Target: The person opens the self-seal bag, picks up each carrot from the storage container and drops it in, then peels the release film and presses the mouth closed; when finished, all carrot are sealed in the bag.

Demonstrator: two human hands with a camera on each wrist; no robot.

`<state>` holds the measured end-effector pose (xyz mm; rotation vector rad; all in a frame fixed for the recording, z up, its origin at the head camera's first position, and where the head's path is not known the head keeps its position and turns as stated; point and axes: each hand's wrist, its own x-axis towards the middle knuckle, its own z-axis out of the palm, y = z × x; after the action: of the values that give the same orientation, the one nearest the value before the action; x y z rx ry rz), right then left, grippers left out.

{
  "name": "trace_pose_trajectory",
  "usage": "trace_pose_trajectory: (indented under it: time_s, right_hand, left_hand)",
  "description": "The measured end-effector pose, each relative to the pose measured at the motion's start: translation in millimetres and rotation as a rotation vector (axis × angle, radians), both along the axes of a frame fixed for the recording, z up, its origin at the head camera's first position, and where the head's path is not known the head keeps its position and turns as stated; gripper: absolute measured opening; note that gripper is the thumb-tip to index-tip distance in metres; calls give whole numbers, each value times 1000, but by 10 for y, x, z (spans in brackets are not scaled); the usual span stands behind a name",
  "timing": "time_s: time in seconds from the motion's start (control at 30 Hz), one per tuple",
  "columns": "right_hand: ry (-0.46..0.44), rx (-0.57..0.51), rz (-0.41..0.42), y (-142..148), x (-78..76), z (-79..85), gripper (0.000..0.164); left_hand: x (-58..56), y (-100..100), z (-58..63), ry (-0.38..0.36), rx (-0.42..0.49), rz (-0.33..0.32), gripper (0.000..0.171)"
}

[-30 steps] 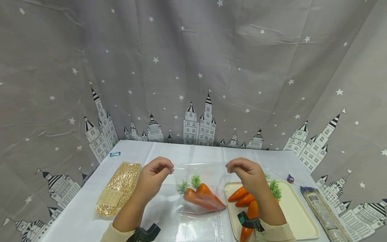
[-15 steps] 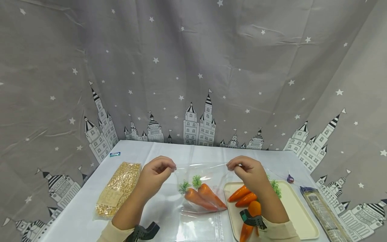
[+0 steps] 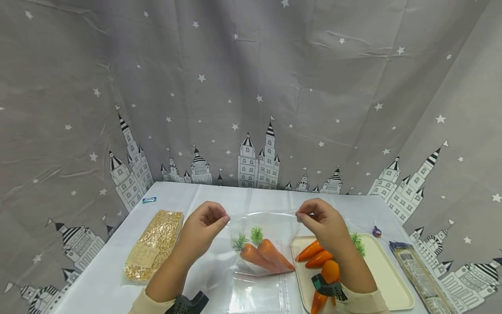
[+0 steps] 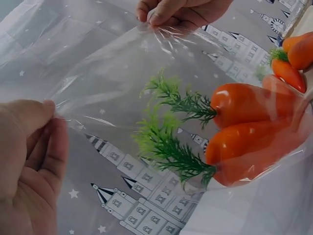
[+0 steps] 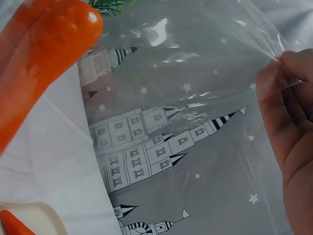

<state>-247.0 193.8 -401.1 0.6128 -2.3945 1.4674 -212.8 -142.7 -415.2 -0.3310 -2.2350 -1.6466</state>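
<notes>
A clear plastic bag hangs stretched between both hands, its top edge held up off the table. Inside lie two orange carrots with feathery green tops, slanting toward the bag's lower right corner. My left hand pinches the bag's upper left corner between thumb and fingertips. The upper right corner is pinched the same way by my right hand; in the right wrist view the film gathers in creases at the thumb.
Right of the bag, partly under my right forearm, a cream tray bears several more carrots. A bag of yellow kernels lies at left. A long packet, a small purple item and a blue-green packet also lie on the table.
Both hands have shifted slightly to the right with the bag and have risen a little. The two carrots inside have moved slightly right along with it.
</notes>
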Motion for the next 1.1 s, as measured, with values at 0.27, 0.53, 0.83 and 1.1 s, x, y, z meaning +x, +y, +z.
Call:
trace_pose_trajectory:
  time_s: [0.27,0.53,0.83,1.1]
  right_hand:
    - [-10,-16,1,26,16,39,20]
    - [-5,-93,46,-44,22,25,19]
    - [-41,-89,9,-70,65,-19,16]
    - [15,-144,-40,-49,40,-51,16]
  left_hand:
    - [38,-20,70,-37,-109,28,20]
    - [24,-16,16,-115,62,-38,25]
    - [14,118,-202,-198,95,-8,19]
    - [25,124,-125,-141,-47,66,14]
